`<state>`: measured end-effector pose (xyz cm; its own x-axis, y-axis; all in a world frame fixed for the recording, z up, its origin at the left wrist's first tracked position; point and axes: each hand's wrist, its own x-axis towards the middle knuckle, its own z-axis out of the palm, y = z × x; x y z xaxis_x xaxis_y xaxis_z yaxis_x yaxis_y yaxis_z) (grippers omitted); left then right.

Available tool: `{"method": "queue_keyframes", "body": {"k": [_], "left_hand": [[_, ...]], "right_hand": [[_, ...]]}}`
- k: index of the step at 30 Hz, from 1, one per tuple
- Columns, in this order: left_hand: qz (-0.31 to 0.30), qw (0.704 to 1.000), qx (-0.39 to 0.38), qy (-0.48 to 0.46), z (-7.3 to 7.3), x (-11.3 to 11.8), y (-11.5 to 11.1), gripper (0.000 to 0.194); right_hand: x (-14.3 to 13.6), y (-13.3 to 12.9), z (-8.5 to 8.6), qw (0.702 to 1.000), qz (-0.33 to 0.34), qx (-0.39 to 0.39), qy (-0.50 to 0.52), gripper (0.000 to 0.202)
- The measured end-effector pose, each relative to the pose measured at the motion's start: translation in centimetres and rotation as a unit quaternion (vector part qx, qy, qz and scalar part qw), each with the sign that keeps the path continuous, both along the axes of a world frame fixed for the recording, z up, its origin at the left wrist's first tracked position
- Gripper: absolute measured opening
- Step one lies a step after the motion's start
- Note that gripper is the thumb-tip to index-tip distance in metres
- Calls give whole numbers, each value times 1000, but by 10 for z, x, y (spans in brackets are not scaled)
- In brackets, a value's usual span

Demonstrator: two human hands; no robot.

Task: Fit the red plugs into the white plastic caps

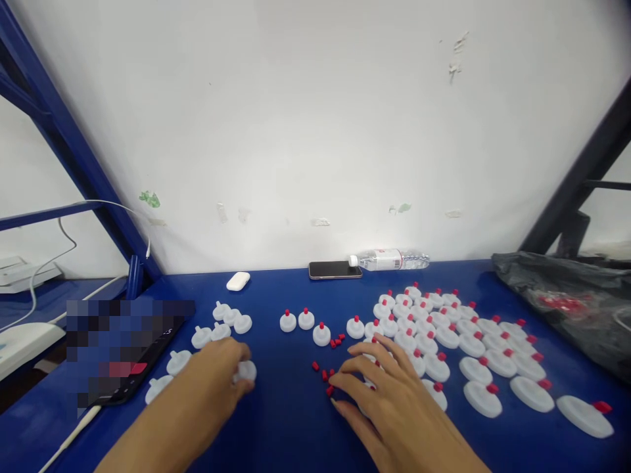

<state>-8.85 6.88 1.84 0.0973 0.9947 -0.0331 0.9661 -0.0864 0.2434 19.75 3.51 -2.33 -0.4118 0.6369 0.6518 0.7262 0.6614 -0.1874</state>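
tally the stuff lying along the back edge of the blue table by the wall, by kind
white rounded plastic earbud case: 1
black flat smartphone: 1
clear plastic water bottle, lying on its side: 1
total: 3

By the left hand lie plain white caps; by the right hand, white caps with red tips and loose red plugs. The bench is deep blue.

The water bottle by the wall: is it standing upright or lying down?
Lying down. The water bottle rests on its side along the wall, cap toward the phone.
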Motion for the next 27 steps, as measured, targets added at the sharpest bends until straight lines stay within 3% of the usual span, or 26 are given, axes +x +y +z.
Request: {"method": "queue_keyframes", "body": {"k": [3,10,14,19,22,27], "left_hand": [[-30,999,-16,-2,-5,22,-7,40],[-69,997,-37,-12,-1,37,-5,22],[-79,996,-22,-17,6,46,-7,20],[-90,995,-3,-41,13,62,-13,17],[-119,992,-9,-41,16,73,-16,19],[-154,987,-2,-39,16,86,-22,21]], "right_hand": [[-5,7,-15,1000,3,10,-27,18],[-5,15,-29,998,11,38,-49,18],[-6,12,-17,999,16,19,-27,17],[2,4,6,995,54,-50,75,23],[6,2,15,989,42,-45,133,18],[6,1,20,979,82,-44,183,14]]}}
